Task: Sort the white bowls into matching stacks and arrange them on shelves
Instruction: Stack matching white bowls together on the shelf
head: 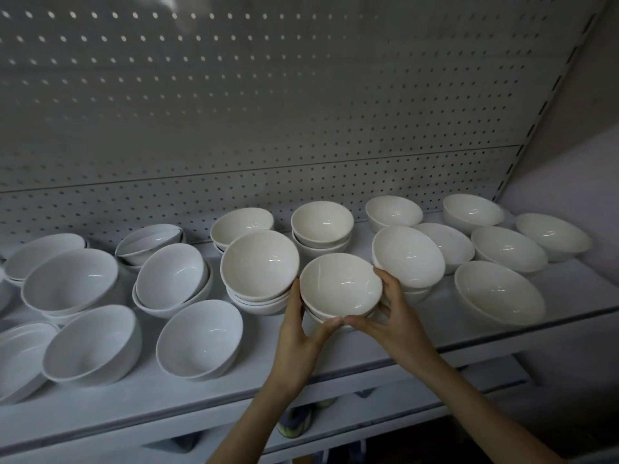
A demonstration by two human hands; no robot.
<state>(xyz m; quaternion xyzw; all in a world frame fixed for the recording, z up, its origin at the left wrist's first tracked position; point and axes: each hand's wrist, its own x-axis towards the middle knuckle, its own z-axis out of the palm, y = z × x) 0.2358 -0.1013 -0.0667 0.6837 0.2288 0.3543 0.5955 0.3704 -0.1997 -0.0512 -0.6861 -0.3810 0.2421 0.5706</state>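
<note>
A short stack of cream-white bowls (pixel 340 284) sits near the front middle of the white shelf (pixel 475 333). My left hand (pixel 298 324) holds the stack's left side, fingers curled up along it. My right hand (pixel 388 313) grips its right side, thumb at the rim, and the fingertips of both hands meet under the front. Just left stands another cream stack (pixel 259 266). To the right a tilted cream bowl (pixel 407 256) leans on a stack. Bluish-white bowls, such as one at the front (pixel 199 338), fill the shelf's left half.
Several single cream bowls (pixel 499 291) lie on the right side up to the side wall (pixel 569 162). A perforated back panel (pixel 268 112) rises behind. A lower shelf (pixel 435 406) shows beneath, with shoes (pixel 296 421) on the floor.
</note>
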